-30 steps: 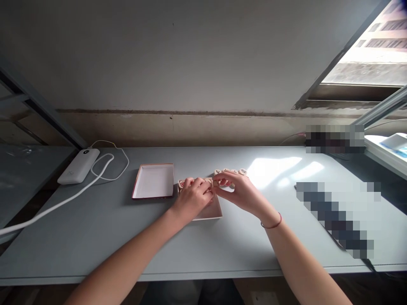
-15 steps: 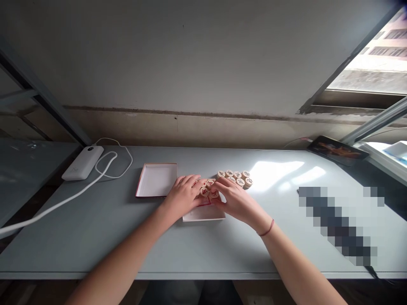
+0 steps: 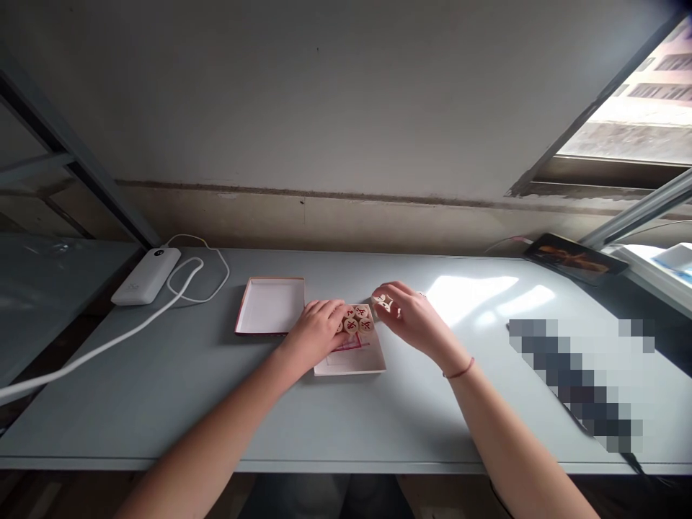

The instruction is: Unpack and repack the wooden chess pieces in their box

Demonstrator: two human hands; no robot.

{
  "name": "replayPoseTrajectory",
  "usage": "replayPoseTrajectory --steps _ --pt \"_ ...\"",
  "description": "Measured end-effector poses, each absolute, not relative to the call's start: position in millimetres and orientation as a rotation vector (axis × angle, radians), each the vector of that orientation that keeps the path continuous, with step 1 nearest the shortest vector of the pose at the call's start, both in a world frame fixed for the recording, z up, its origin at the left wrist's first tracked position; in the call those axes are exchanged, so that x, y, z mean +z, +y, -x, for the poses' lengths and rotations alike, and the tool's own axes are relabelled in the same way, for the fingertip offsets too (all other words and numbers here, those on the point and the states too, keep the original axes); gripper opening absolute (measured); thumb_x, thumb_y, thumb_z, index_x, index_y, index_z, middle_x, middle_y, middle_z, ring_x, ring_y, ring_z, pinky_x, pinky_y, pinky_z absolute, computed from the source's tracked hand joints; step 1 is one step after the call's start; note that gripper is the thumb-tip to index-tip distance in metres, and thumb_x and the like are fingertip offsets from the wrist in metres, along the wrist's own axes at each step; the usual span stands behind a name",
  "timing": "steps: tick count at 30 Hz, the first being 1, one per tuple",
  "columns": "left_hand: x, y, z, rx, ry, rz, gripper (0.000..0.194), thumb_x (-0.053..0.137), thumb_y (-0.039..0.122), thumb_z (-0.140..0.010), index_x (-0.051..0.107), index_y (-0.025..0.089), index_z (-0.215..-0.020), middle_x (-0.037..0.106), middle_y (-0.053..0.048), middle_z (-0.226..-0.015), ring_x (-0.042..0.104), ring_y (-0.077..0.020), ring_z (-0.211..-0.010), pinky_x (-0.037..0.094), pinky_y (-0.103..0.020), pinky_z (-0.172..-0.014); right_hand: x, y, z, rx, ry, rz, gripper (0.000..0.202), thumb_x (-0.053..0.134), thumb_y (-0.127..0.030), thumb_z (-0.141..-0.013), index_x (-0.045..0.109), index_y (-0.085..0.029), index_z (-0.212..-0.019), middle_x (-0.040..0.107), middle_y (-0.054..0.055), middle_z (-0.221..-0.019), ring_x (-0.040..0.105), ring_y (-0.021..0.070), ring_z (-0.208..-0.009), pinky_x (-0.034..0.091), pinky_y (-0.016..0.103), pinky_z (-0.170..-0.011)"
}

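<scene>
Red-marked xiangqi pieces (image 3: 351, 325), round and wooden, stand packed in the far half of a shallow open box (image 3: 373, 362). My left hand (image 3: 318, 326) is closed around the left end of these pieces, fingers on the far side and thumb on the near side; it covers some of them and the box's left edge. To the right of the box, my right hand (image 3: 414, 317) arches over a second group of xiangqi pieces (image 3: 383, 301), thumb and fingers apart. Most of that group is hidden beneath it, and contact cannot be made out.
An open box lid (image 3: 273, 306) lies left of the box. A white power bank (image 3: 145, 277) with a white cable (image 3: 135, 328) sits at the far left. A phone-like screen (image 3: 576, 256) leans at the back right, and a blurred-out dark object (image 3: 573, 382) lies at right.
My right hand has moved right, from the pieces in the box to the group beside it. The red-marked pieces in the box now show more clearly. My left hand stays nearly in place.
</scene>
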State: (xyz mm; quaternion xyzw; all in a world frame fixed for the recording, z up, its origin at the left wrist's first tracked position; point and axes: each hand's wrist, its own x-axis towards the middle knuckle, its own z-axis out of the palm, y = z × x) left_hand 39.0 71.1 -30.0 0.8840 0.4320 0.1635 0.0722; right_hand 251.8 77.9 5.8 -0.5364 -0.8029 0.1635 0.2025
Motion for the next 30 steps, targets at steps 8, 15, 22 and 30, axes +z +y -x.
replayPoseTrajectory --steps 8,15,22,30 --pt "-3.2 43.5 -47.7 0.461 1.229 -2.751 0.027 0.063 0.041 -0.084 0.062 0.018 -0.098 0.063 -0.009 -0.102 0.058 -0.025 -0.097 0.047 -0.039 -0.085 13.2 103.9 -244.0 0.405 -2.408 1.823 0.028 0.043 -0.026 -0.09 0.064 -0.023 -0.107 0.068 0.006 -0.105 0.063 0.0185 -0.08 0.038 0.025 -0.058" --pt "-2.1 24.8 -58.3 0.064 1.147 -2.812 0.015 0.061 0.03 -0.087 0.065 0.017 -0.083 0.065 -0.003 -0.082 0.063 -0.0205 -0.08 0.047 -0.031 -0.07 12.6 111.3 -245.4 0.454 -2.458 1.829 0.031 0.039 -0.023 -0.09 0.068 -0.025 -0.101 0.069 0.005 -0.102 0.062 0.0189 -0.084 0.038 0.024 -0.059" --pt "-6.7 36.1 -50.9 0.113 1.217 -2.815 0.014 0.057 0.022 -0.089 0.066 0.017 -0.079 0.066 -0.004 -0.078 0.064 -0.0199 -0.075 0.048 -0.031 -0.068 12.6 121.5 -254.9 0.548 -2.482 1.847 0.038 0.038 -0.015 -0.086 0.07 -0.026 -0.103 0.07 0.004 -0.098 0.062 0.017 -0.078 0.041 0.024 -0.059" --pt "-8.5 44.5 -47.1 0.098 1.284 -2.79 0.014 0.055 0.022 -0.091 0.066 0.017 -0.085 0.066 -0.004 -0.082 0.063 -0.0203 -0.077 0.047 -0.031 -0.068 29.0 120.9 -246.8 0.763 -2.456 1.902 0.032 0.043 -0.019 -0.084 0.071 -0.024 -0.099 0.071 0.004 -0.084 0.058 0.0125 -0.057 0.038 0.023 -0.05"
